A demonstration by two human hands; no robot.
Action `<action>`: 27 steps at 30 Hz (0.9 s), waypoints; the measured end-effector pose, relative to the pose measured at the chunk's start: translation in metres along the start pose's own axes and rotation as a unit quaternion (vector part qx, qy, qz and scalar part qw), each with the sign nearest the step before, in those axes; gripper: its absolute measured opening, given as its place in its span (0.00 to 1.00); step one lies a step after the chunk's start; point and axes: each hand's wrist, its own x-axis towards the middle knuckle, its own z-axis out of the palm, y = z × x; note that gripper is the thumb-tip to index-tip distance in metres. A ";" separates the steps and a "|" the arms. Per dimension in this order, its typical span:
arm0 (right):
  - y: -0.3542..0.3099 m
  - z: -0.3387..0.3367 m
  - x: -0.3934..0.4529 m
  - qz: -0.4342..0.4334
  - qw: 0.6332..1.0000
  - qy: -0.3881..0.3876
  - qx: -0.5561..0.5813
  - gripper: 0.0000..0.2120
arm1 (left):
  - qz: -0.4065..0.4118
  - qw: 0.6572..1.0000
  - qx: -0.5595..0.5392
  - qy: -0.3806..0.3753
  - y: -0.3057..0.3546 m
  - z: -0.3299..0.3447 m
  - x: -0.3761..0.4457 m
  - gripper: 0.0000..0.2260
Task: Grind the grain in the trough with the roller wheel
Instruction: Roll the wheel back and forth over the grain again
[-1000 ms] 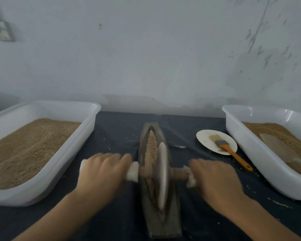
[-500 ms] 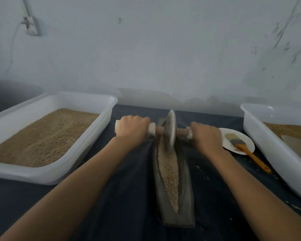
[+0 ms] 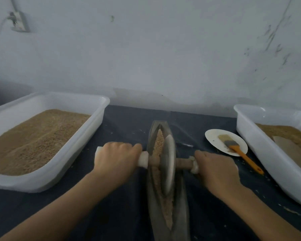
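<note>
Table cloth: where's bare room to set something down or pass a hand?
Free: the dark cloth between the left tub and the trough, far end behind the left hand; the near strip between trough and right tub. Crowded: far right, where plate and brush fill the gap beside the right hand.

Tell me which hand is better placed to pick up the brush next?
The right hand. The brush lies on the small plate just beyond it, while the left hand grips the axle across the trough.
</note>
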 end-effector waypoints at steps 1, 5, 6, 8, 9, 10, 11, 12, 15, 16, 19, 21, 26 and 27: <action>0.002 0.007 0.020 0.025 1.000 -0.004 0.006 0.15 | -0.020 1.000 0.001 0.009 -0.003 0.011 0.019 0.16; 0.002 0.012 0.087 0.005 0.996 0.068 -0.061 0.10 | -0.071 0.996 -0.041 0.019 -0.024 0.040 0.080 0.11; 0.000 0.009 0.093 0.000 0.995 0.073 -0.071 0.10 | -0.076 0.995 -0.054 0.020 -0.026 0.045 0.085 0.11; -0.003 0.003 0.089 -0.001 0.996 0.063 -0.066 0.10 | -0.083 0.994 -0.064 0.017 -0.024 0.045 0.080 0.10; -0.005 -0.002 0.080 -0.001 0.997 0.054 -0.051 0.10 | -0.083 0.994 -0.069 0.012 -0.021 0.041 0.069 0.11; -0.006 -0.005 0.067 -0.005 0.998 0.043 -0.035 0.09 | -0.079 0.994 -0.076 0.003 -0.018 0.036 0.055 0.11; -0.006 -0.008 0.050 -0.010 0.999 0.029 -0.024 0.10 | -0.069 0.995 -0.078 -0.004 -0.015 0.029 0.037 0.12; -0.007 -0.012 0.030 -0.015 0.999 0.020 -0.020 0.12 | -0.052 0.996 -0.078 -0.006 -0.013 0.021 0.017 0.14; -0.010 -0.038 -0.030 -0.052 0.997 0.061 0.002 0.23 | 0.043 0.992 -0.109 0.034 -0.003 -0.015 -0.035 0.25; -0.009 -0.045 -0.041 -0.053 0.997 0.056 0.021 0.25 | 0.062 0.990 -0.116 0.058 -0.002 -0.024 -0.044 0.25; -0.008 -0.040 -0.044 -0.018 0.999 -0.037 0.025 0.23 | 0.061 0.993 -0.087 0.057 0.000 -0.029 -0.044 0.23; -0.008 -0.023 -0.024 0.011 0.998 -0.060 0.024 0.14 | 0.035 0.998 -0.052 0.017 0.002 -0.020 -0.020 0.21; -0.004 0.017 0.063 0.042 0.998 0.031 0.027 0.10 | -0.049 0.999 0.016 -0.011 -0.012 0.018 0.066 0.08; -0.003 0.021 0.075 0.041 0.998 0.041 0.028 0.11 | -0.053 0.998 0.016 -0.001 -0.014 0.022 0.077 0.08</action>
